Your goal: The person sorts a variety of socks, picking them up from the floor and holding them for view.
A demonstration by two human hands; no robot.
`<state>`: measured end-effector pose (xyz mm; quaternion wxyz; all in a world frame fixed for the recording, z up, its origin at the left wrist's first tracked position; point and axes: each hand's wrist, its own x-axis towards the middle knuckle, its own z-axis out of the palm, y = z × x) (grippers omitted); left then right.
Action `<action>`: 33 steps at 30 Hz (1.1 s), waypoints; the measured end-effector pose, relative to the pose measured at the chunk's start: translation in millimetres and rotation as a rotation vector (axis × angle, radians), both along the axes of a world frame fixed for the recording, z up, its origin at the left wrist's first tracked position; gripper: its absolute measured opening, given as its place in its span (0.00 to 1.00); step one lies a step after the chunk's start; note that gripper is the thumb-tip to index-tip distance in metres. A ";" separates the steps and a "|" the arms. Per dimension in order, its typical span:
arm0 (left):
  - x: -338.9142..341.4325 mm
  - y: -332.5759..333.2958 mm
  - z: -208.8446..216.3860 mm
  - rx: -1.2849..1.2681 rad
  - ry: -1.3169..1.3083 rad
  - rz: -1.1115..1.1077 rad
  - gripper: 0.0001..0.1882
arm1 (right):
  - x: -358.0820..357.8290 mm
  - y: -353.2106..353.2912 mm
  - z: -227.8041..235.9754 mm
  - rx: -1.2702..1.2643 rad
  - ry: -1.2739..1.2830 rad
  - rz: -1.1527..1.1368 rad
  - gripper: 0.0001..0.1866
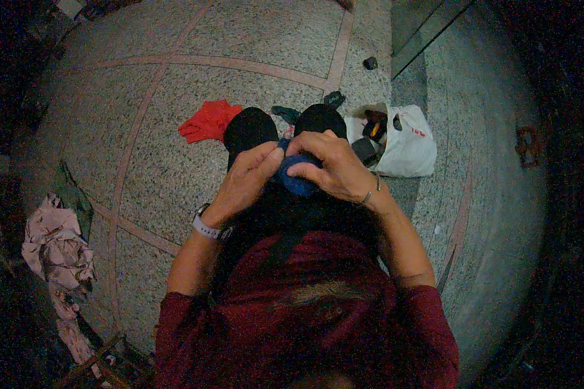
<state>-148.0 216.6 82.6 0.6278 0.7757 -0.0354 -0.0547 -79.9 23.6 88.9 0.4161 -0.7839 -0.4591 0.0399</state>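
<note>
A blue bundle [298, 184] was held between left hand [253, 168] and right hand [331, 162], both curled nearly closed — around them, speckled floor [240, 91] was crossed by pink strips [240, 63], red cloth [204, 123] left, white bag [414, 146] right.

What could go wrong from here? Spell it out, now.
The bunched blue cloth, pinched in the left hand and right hand above the lap, might slip and drop onto the speckled floor.
The white plastic bag sits open beside the right knee; a knock could spill its contents.
</note>
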 end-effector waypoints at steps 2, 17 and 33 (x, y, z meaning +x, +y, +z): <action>2.4 7.9 -11.8 0.023 0.007 -0.047 0.16 | 0.8 1.9 -1.0 0.012 -0.003 -0.002 0.13; -34.5 -19.4 -14.1 -0.272 0.254 -0.090 0.14 | -20.9 -8.9 -22.8 0.059 -0.049 0.008 0.32; -58.5 -30.5 -36.7 -0.396 -0.015 0.114 0.22 | -40.3 -77.3 -59.4 0.462 0.962 -0.181 0.19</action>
